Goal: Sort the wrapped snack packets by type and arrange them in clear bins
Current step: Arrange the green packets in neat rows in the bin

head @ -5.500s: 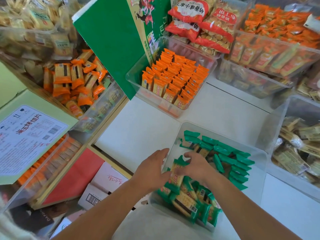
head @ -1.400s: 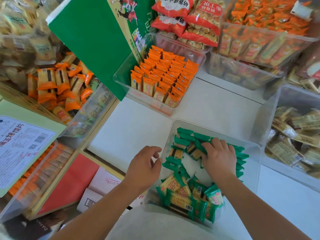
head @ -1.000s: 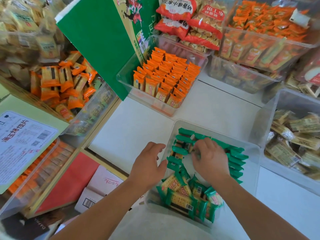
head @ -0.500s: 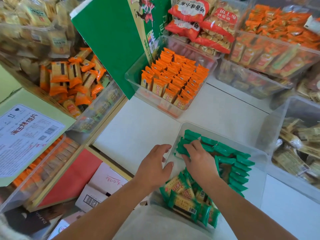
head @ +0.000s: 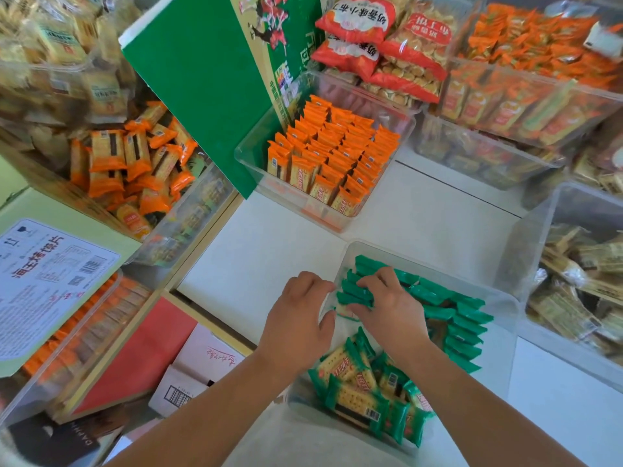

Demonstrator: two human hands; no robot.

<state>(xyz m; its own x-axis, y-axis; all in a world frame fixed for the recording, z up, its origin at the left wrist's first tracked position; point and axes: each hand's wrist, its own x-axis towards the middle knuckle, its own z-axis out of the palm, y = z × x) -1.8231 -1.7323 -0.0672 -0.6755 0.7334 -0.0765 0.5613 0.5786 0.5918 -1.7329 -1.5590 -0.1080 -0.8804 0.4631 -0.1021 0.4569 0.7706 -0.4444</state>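
In the near clear bin (head: 503, 320), stood green packets (head: 435, 294) on edge, likely for tight rows. Pinched the row's left end with right hand (head: 391, 306), seemingly squaring it. Curled left hand (head: 296, 320) at the bin's left wall, probably steadying; could not tell whether it grasped.

Green wrappers (head: 435, 294) fill the clear bin (head: 505, 308) at lower right of the frame. Orange wrappers (head: 333, 156) fill another clear bin (head: 249, 163) above it. The table (head: 421, 214) is white. A green box (head: 202, 82) stands at upper left; red bags (head: 357, 18) lie at the top.
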